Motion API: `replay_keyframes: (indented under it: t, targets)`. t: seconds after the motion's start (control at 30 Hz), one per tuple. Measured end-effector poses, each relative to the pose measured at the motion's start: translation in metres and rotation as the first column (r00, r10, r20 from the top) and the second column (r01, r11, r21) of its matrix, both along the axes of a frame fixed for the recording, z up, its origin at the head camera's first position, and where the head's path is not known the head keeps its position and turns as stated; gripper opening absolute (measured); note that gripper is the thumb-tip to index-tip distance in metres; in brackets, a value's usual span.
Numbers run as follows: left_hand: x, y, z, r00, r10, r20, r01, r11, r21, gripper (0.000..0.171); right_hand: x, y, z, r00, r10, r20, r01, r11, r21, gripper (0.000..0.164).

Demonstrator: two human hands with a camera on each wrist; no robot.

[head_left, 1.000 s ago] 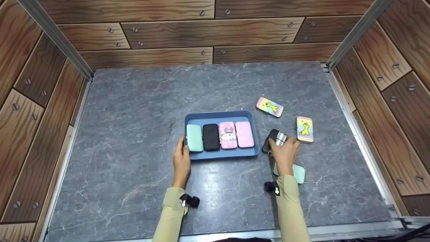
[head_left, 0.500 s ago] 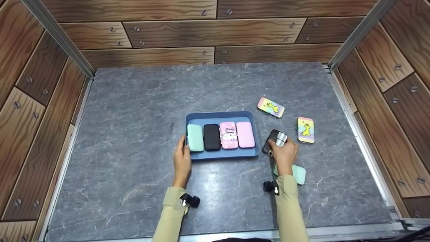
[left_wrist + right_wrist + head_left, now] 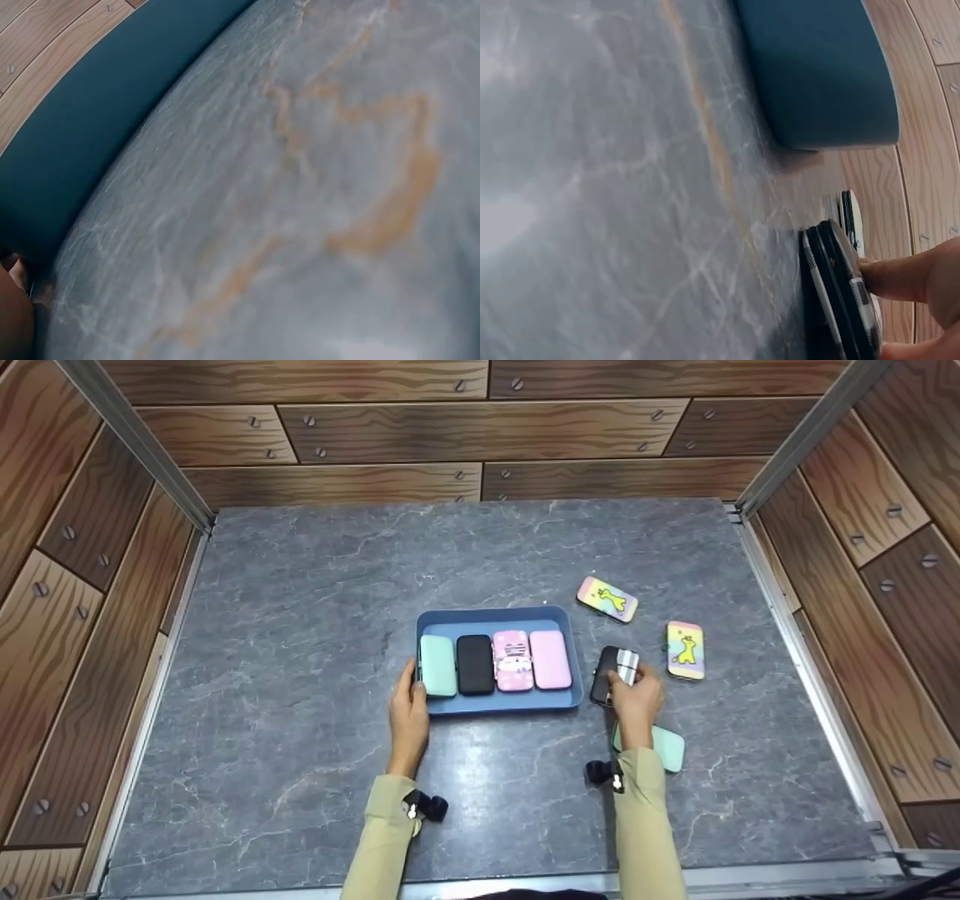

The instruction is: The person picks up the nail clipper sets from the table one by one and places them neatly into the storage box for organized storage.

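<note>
My right hand (image 3: 637,701) grips a small black flat case (image 3: 606,679) with white and grey stripes, thumb on the near side. In the right wrist view the striped case (image 3: 836,285) stands tilted on edge between thumb and fingers. My left hand (image 3: 409,724) rests against the left end of the blue tray (image 3: 495,703), fingers fairly straight along its outside. Inside the tray lie a mint case (image 3: 438,666), a black case (image 3: 475,664), a pink patterned case (image 3: 513,660) and a plain pink case (image 3: 551,660), side by side.
Right of the tray lie two giraffe-print cases, one angled (image 3: 607,599) and one upright (image 3: 685,650). A mint case (image 3: 669,748) lies partly under my right wrist. Wood-patterned walls (image 3: 480,431) enclose the grey marbled table (image 3: 300,660) at the back and sides.
The striped case has turned anticlockwise in my right hand, so it lies closer to parallel with the cases in the tray. My left hand stays at the tray's left end.
</note>
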State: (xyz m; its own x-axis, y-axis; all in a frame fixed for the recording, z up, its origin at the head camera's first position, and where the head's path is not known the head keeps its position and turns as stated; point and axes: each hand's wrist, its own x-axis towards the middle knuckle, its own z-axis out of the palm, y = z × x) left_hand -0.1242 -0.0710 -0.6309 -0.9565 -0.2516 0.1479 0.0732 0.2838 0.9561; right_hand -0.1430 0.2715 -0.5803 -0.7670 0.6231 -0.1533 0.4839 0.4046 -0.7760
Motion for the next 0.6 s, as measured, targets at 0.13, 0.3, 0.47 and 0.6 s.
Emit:
replay_keyframes:
  t: [0.13, 0.3, 0.47, 0.6]
  targets:
    - [-0.001, 0.001, 0.0, 1.0, -0.001, -0.003, 0.001, 1.0, 0.003, 0.043, -0.001, 0.006, 0.0, 0.999, -0.029, -0.028, 0.025, 0.993, -0.115, 0.043]
    - [-0.001, 0.001, 0.0, 1.0, -0.007, 0.006, 0.007, 1.0, 0.013, 0.043, -0.002, 0.014, 0.0, 0.992, -0.108, -0.063, 0.083, 0.947, -0.31, 0.045]
    - [-0.001, 0.001, 0.001, 1.0, -0.001, 0.014, 0.001, 1.0, 0.009, 0.043, -0.002, 0.016, 0.001, 0.983, -0.169, -0.069, 0.121, 0.887, -0.447, 0.047]
    - [0.0, 0.001, 0.001, 1.0, -0.003, 0.013, 0.003, 1.0, 0.015, 0.043, -0.002, 0.015, 0.001, 0.971, -0.214, -0.109, 0.121, 0.828, -0.548, 0.047]
